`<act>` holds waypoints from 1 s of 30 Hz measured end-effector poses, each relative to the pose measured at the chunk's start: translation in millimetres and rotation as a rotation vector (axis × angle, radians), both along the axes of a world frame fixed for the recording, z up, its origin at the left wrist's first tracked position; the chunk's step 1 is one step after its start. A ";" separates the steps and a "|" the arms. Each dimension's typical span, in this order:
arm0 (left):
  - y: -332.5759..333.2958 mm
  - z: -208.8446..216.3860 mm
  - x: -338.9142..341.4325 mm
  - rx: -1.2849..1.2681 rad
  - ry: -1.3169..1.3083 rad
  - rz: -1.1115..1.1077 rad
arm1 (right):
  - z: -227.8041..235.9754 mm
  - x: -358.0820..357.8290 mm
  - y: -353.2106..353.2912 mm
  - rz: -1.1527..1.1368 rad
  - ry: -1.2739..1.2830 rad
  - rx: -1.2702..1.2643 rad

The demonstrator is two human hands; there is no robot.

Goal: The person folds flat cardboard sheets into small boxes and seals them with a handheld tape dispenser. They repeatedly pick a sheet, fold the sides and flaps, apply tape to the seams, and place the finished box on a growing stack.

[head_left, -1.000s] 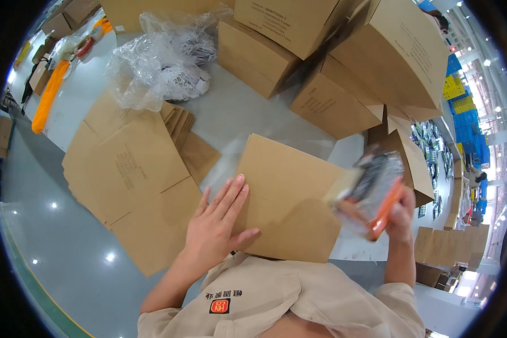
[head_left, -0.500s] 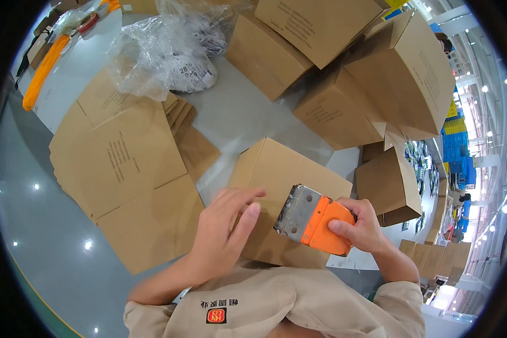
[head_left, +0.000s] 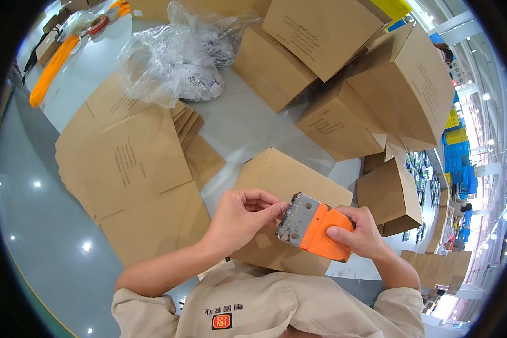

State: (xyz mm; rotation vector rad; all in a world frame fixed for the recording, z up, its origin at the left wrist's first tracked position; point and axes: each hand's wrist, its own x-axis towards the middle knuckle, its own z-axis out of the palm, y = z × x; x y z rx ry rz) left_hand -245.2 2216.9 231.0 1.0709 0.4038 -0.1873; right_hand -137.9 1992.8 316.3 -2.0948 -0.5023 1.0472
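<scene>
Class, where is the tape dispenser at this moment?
In the head view, the tape dispenser is right of centre, held in the right hand over the nearest carton, with the left hand close by its left end.

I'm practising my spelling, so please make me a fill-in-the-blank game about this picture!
The right hand holds a tool that is partly grey and partly bright ____.
The left hand is near the tool, above a box made of ____.
Flattened cartons lie on the person's ____ side.
The crinkled bag is made of clear ____.
Missing words: orange; cardboard; left; plastic.
</scene>
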 end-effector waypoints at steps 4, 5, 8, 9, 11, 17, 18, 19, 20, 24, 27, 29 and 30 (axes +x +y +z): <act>17.5 -16.2 -4.8 0.076 0.046 0.083 | 5.6 1.3 17.4 0.034 -0.048 -0.168; 23.4 -22.4 -8.2 0.078 0.092 0.103 | 7.3 2.6 22.8 0.018 -0.034 -0.255; 39.0 -46.4 -18.0 0.050 0.077 0.211 | 9.3 4.5 41.5 0.119 -0.140 -0.181; 38.6 -55.3 -19.6 0.035 0.075 0.219 | 9.7 5.3 47.6 0.137 -0.147 -0.224; 32.8 -72.2 -21.0 0.044 0.148 0.244 | 10.2 7.1 58.8 0.175 -0.158 -0.297; -16.3 -112.1 -17.7 0.576 -0.133 0.544 | 12.1 9.9 78.8 0.170 -0.175 -0.411; -18.4 -119.0 -17.4 0.851 -0.261 0.551 | 12.1 9.4 80.3 0.166 -0.180 -0.425; -18.2 -125.5 -19.2 0.974 -0.185 0.503 | 11.9 8.7 81.4 0.155 -0.177 -0.397; -16.2 -132.0 -21.1 1.103 -0.118 0.486 | 11.6 7.5 81.9 0.136 -0.176 -0.368; -6.1 -142.6 -41.6 1.255 0.009 0.338 | 10.9 3.6 82.7 0.137 -0.205 -0.409; -7.3 -130.7 -57.2 0.609 -0.207 0.302 | 10.1 2.9 82.0 0.126 -0.194 -0.429; -8.7 -117.3 -61.3 0.274 -0.461 0.123 | 9.1 3.3 81.3 0.129 -0.201 -0.392; -2.7 -113.2 -57.5 0.329 -0.543 -0.075 | 8.5 3.9 81.3 0.116 -0.204 -0.400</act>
